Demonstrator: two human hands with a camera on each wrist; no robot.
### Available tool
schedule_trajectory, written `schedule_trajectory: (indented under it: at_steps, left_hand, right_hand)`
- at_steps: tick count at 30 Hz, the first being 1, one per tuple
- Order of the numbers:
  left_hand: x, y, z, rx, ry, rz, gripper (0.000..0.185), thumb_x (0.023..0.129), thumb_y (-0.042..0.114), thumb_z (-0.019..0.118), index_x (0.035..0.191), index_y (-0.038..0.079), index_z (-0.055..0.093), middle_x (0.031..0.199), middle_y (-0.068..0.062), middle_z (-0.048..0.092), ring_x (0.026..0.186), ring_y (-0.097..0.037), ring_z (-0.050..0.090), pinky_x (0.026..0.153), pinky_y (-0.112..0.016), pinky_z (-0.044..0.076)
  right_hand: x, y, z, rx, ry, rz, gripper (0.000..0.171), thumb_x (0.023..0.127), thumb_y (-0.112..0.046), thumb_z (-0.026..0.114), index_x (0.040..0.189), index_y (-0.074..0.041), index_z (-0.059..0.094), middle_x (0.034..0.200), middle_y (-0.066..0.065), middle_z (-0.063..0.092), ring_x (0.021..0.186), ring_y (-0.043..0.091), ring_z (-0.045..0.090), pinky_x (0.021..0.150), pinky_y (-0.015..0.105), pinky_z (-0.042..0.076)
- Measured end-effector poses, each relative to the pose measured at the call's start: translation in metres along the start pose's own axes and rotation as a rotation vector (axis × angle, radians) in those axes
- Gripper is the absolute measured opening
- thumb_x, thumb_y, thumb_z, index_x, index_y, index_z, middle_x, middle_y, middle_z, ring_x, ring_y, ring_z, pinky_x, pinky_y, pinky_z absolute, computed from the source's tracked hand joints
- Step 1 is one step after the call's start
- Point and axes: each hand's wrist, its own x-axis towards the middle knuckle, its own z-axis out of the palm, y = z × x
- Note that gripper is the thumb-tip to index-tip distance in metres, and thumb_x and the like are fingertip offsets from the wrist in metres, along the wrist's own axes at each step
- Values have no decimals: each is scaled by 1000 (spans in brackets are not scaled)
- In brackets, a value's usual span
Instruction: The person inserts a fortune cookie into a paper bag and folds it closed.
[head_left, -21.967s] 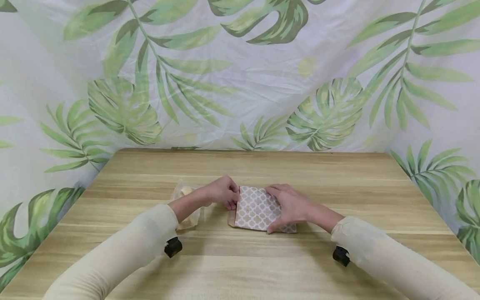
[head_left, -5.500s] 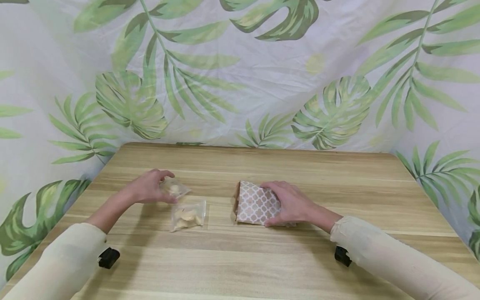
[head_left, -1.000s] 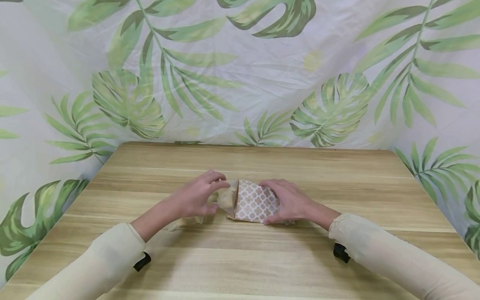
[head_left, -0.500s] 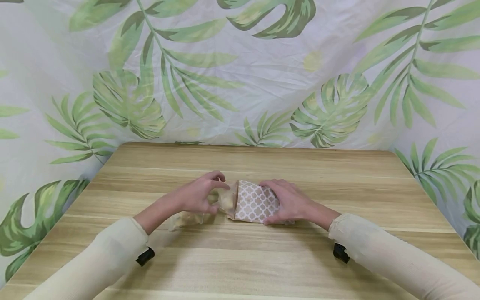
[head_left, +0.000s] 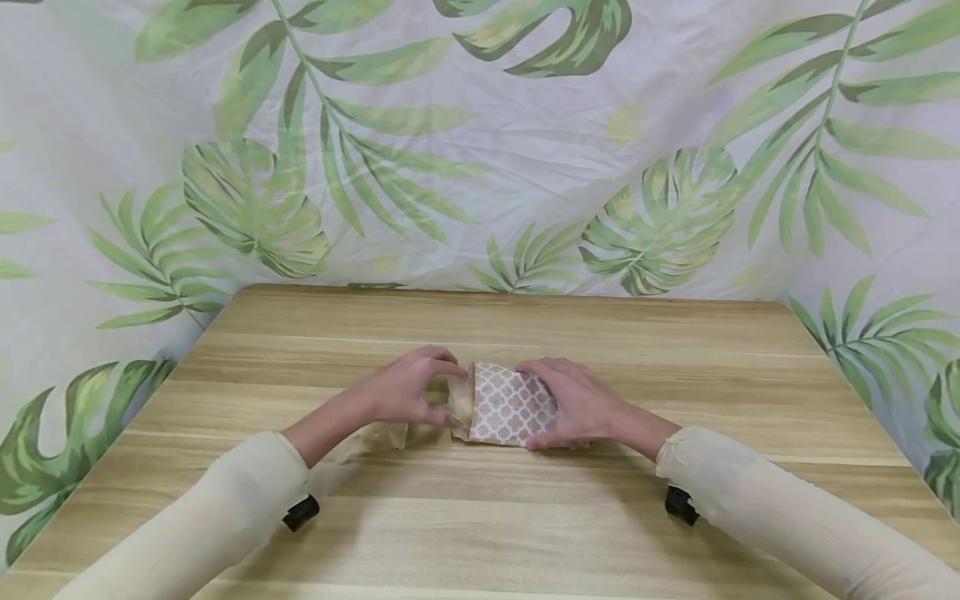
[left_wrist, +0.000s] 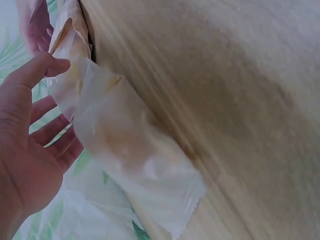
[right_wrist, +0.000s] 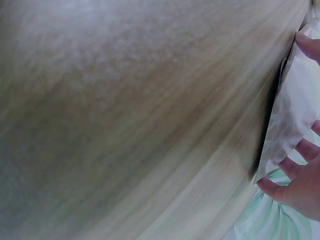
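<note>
A paper bag with a white-and-tan lattice print lies on the table, its mouth facing left. My right hand grips its right part, thumb on the near edge and fingers over the far edge; the right wrist view shows the bag's edge between them. At the mouth, my left hand holds a clear packet with pale contents between thumb and fingers. Part of that packet is inside the bag and hidden. Another clear packet of pale pieces lies below my left wrist.
The wooden table stretches around the hands, with its back edge against a leaf-printed curtain. A black wrist camera hangs under the left sleeve, another under the right.
Since several seconds ago, my left hand has brought a clear packet from the left to the bag's mouth. In the last second it has edged right, taking the packet further in.
</note>
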Motion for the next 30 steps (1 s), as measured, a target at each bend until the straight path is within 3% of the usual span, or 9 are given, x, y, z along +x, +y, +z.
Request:
schedule_trajectory:
  at_steps: [17, 24, 30]
  left_hand:
    - [12, 4, 9, -73, 38, 9, 50, 76, 17, 89, 120, -1, 71, 121, -14, 72, 116, -33, 66, 104, -48, 51]
    - [8, -6, 3, -191, 43, -7, 55, 81, 21, 88, 126, -4, 68, 124, -15, 70, 113, -32, 65, 97, -49, 54]
    - [2, -16, -1, -196, 63, -41, 44, 88, 18, 83, 122, -6, 70, 119, -18, 70, 111, -35, 66, 94, -52, 54]
  right_hand:
    - [0, 2, 0, 9, 10, -16, 104, 66, -47, 94, 151, -10, 48, 144, 12, 59, 133, 35, 54, 110, 58, 42]
    - [0, 4, 0, 11, 14, -21, 104, 65, -48, 94, 151, -11, 48, 142, 12, 60, 131, 34, 54, 109, 59, 42]
    - [0, 4, 0, 8, 14, -24, 104, 66, -48, 94, 151, -10, 48, 142, 12, 60, 131, 35, 54, 109, 59, 42]
